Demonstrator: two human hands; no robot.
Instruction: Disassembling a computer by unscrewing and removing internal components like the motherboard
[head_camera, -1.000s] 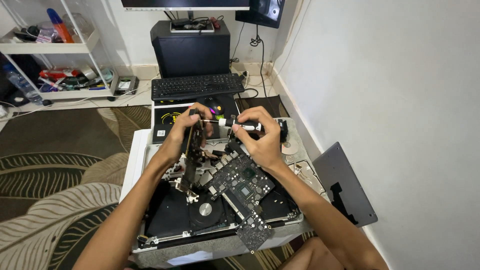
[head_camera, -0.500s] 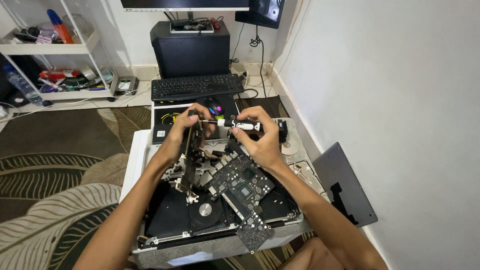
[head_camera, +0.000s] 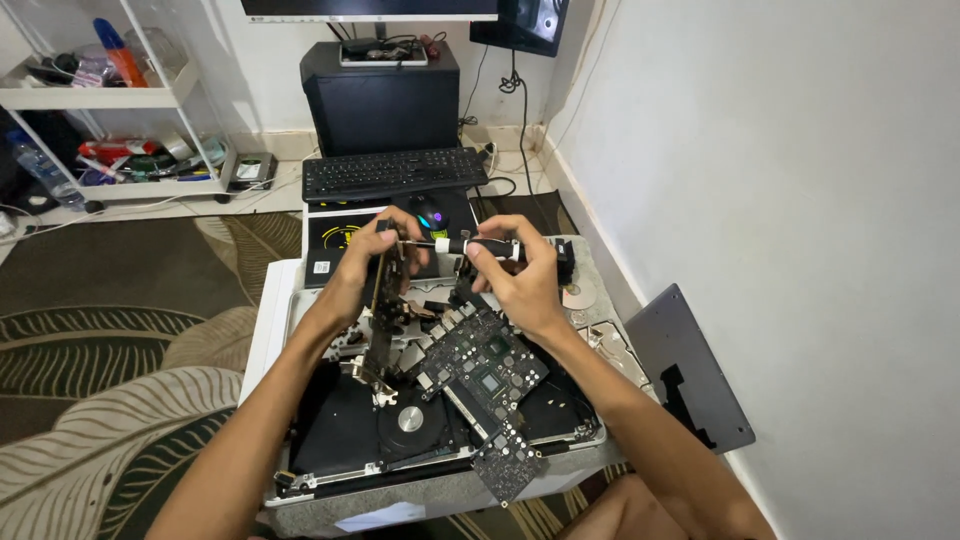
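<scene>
Two hands up over an opened computer chassis (head_camera: 330, 445): our left hand (head_camera: 375, 262) pinches the top edge of a narrow circuit board (head_camera: 383, 300) stood on edge, our right hand (head_camera: 520, 275) is curled round a black-and-white screwdriver (head_camera: 470, 246) held level, tip twd the left hand. Below lies a dark logic board (head_camera: 480, 365), tilted, w/ a smaller board (head_camera: 508, 462) at the near edge. White rectangular label (head_camera: 380, 516) on the near face of the bench. Far: black mat w/ yellow ring (head_camera: 340, 240), mouse (head_camera: 428, 211), keyboard (head_camera: 392, 172). Grey panel (head_camera: 690, 375) leans on the right wall.
</scene>
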